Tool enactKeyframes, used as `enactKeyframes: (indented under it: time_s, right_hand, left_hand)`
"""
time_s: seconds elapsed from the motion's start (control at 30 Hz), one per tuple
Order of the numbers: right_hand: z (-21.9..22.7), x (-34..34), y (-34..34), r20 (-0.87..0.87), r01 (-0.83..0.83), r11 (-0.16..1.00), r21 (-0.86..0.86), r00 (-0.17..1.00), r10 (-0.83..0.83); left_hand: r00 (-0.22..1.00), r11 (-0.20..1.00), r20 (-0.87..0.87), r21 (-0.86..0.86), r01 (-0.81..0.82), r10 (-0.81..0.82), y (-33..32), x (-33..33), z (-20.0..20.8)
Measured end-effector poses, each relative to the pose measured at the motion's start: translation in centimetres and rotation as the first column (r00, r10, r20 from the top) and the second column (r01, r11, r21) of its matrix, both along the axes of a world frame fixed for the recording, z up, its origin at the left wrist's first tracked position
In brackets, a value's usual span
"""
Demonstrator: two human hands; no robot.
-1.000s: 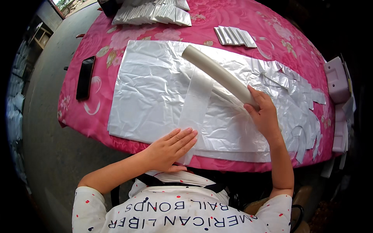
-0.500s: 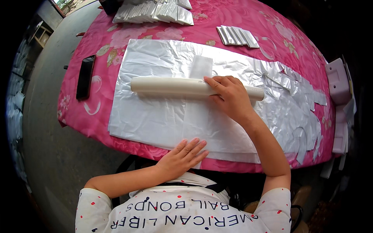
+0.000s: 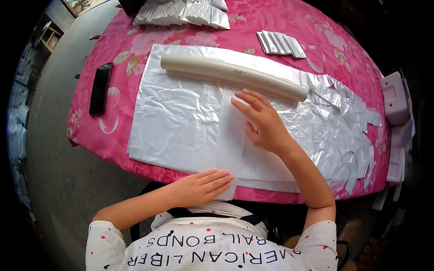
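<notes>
A large silver foil sheet (image 3: 176,122) lies spread on the table with a pink flowered cloth (image 3: 135,49). A strip of thin white paper (image 3: 230,140) lies across the foil. My left hand (image 3: 201,185) presses flat on the near end of that strip at the table's front edge. My right hand (image 3: 262,122) rests flat with fingers spread on the strip's far part. A long cream tube (image 3: 233,77) lies free on the foil just beyond my right fingertips.
A black phone (image 3: 100,88) lies at the left table edge. Stacks of folded silver foil sit at the back (image 3: 185,11) and back right (image 3: 280,43). Cut foil scraps (image 3: 357,131) spread to the right, near pinkish boxes (image 3: 394,97).
The tube has rolled away across the foil to the far side and my right hand let it go. My right hand now lies flat on the white strip; my left hand slid onto its near end.
</notes>
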State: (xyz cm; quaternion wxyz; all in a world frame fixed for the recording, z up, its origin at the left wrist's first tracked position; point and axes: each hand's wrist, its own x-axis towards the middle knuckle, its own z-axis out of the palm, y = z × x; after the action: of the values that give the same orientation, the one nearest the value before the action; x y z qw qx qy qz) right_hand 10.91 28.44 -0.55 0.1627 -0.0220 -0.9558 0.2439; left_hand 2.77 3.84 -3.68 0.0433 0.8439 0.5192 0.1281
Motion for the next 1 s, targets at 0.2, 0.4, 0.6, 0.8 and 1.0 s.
enactKeyframes:
  time_s: [0.2,0.4,0.6,0.8,1.0]
  right_hand:
    - [0.0,4.5,-5.3,0.190,-0.305,0.936,-0.177,0.922,0.336]
    - [-1.9,5.9,-6.4,0.042,-0.121,0.991,-0.052,0.992,0.123]
    - [-1.5,5.7,-5.5,-0.005,0.041,0.998,-0.049,0.999,-0.041]
    - [-0.5,3.4,-3.9,0.408,0.477,0.747,-0.463,0.863,-0.298]
    - [1.5,0.4,-1.7,0.662,0.608,0.557,-0.566,0.738,-0.133]
  left_hand:
    - [0.949,0.996,0.303,0.025,0.083,-0.087,0.3,-1.5,0.0]
    - [0.923,0.982,0.362,0.087,-0.169,0.127,2.8,-2.0,1.8]
    - [0.892,0.911,0.301,0.134,-0.389,0.337,4.5,-2.2,0.9]
    - [0.621,0.792,0.540,-0.153,-0.591,0.568,7.0,-2.5,1.8]
    - [0.581,0.720,0.559,-0.045,-0.692,0.592,7.8,-2.1,1.1]
